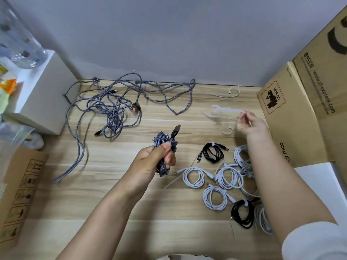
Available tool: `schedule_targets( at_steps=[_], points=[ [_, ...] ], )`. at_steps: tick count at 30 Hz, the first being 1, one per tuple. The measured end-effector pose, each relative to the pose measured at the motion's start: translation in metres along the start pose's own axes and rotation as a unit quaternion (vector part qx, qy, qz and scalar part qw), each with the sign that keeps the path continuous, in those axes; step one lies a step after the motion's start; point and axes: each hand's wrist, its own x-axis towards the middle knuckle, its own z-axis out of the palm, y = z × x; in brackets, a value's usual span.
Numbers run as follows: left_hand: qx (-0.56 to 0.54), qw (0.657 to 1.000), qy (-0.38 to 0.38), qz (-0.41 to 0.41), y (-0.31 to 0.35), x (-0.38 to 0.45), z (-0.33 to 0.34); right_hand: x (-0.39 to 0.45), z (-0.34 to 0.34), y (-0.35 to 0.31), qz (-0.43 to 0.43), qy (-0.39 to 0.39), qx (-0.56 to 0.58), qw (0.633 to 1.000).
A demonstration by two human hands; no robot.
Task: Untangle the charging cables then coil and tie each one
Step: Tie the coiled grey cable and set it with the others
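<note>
My left hand point(154, 160) grips a coiled grey braided cable point(165, 141) above the middle of the wooden floor, its dark plug sticking up. My right hand point(249, 122) is raised at the right and pinches a thin white tie point(228, 109), which is blurred. A tangle of grey braided cables point(112, 106) sprawls at the back left. Several coiled and tied cables lie at the front right: white coils point(194, 178) and two black coils point(213, 152).
Cardboard boxes point(293, 113) stand along the right side. A white box point(43, 94) with a clear bottle on it is at the left, and another cardboard box point(20, 186) lies at the front left. A loose white tie point(231, 91) lies near the back wall.
</note>
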Motion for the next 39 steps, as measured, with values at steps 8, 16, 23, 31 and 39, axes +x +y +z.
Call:
schedule_targets(
  at_steps=[8, 16, 23, 31, 39],
  points=[
    [-0.026, 1.0, 0.002, -0.004, -0.005, 0.004, 0.001, 0.0, -0.01, 0.022, 0.089, 0.035, -0.034, 0.995],
    [-0.052, 0.998, 0.023, -0.015, -0.01, 0.004, 0.003, -0.016, -0.019, 0.028, 0.145, 0.035, 0.174, 0.973],
    [-0.07, 0.997, 0.039, -0.024, -0.01, 0.0, 0.002, 0.0, -0.03, 0.038, 0.278, 0.033, 0.324, 0.903],
    [-0.08, 0.995, 0.048, -0.031, -0.011, 0.004, 0.001, 0.009, -0.032, 0.037, 0.347, 0.042, 0.367, 0.862],
    [-0.09, 0.994, 0.041, -0.036, -0.013, 0.005, 0.004, 0.014, -0.03, 0.031, 0.33, -0.018, 0.35, 0.876]
  ],
)
